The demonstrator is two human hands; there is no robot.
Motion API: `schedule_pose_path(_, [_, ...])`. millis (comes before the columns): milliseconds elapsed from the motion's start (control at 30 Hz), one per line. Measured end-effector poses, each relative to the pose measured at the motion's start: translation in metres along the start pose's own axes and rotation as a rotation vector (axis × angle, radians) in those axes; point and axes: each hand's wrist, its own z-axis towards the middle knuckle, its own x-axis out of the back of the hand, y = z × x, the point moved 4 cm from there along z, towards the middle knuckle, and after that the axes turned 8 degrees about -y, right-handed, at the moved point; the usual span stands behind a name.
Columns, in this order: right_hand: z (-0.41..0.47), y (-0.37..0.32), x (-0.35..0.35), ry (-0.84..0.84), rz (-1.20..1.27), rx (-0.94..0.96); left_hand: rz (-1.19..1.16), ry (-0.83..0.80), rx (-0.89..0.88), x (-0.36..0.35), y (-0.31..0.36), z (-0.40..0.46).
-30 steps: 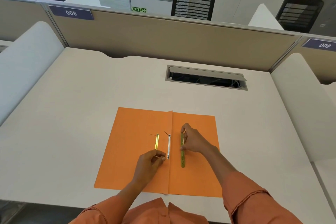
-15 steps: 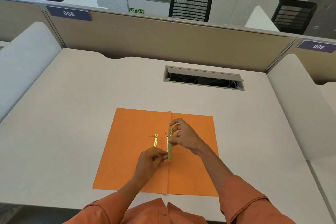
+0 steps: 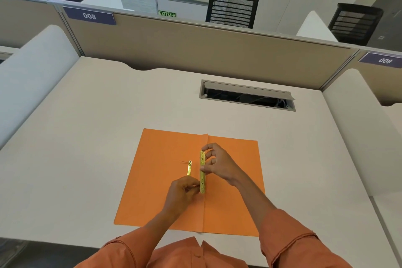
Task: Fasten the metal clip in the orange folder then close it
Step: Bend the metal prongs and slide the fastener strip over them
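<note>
The orange folder lies open and flat on the desk, its centre crease running away from me. A long brass clip bar with several holes lies along that crease. My right hand pinches the bar's upper half between thumb and fingers. My left hand has its fingertips closed at the bar's lower end; whether it grips the bar or a prong underneath is hidden. A shorter brass strip with thin prongs lies on the left flap, just left of the bar.
A cable slot with a raised lid is set into the desk behind the folder. Beige partitions close the back, with white dividers on both sides. The near desk edge is just below the folder.
My right hand has carried the long brass bar from the right flap leftward onto the centre crease. My left hand has stayed at the lower end of the crease.
</note>
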Motion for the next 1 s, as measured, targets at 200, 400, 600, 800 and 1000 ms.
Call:
schedule_pose_path(200, [-0.001, 0.002, -0.003, -0.002, -0.019, -0.007, -0.019, 0.001, 0.004, 0.0, -0.002, 0.0])
schedule_pose_path(400, [-0.001, 0.006, -0.005, 0.012, -0.03, -0.01, -0.015, -0.009, 0.006, -0.001, -0.005, 0.0])
schedule_pose_path(600, [-0.001, 0.008, -0.006, 0.032, -0.052, -0.01, -0.023, -0.023, 0.04, -0.002, -0.004, 0.0])
schedule_pose_path(800, [-0.001, 0.008, -0.009, 0.064, -0.056, -0.013, 0.016, -0.042, 0.053, 0.004, -0.004, 0.003])
schedule_pose_path(1000, [0.001, 0.011, -0.01, 0.118, -0.054, -0.001, -0.032, 0.043, 0.105, 0.018, 0.0, 0.018])
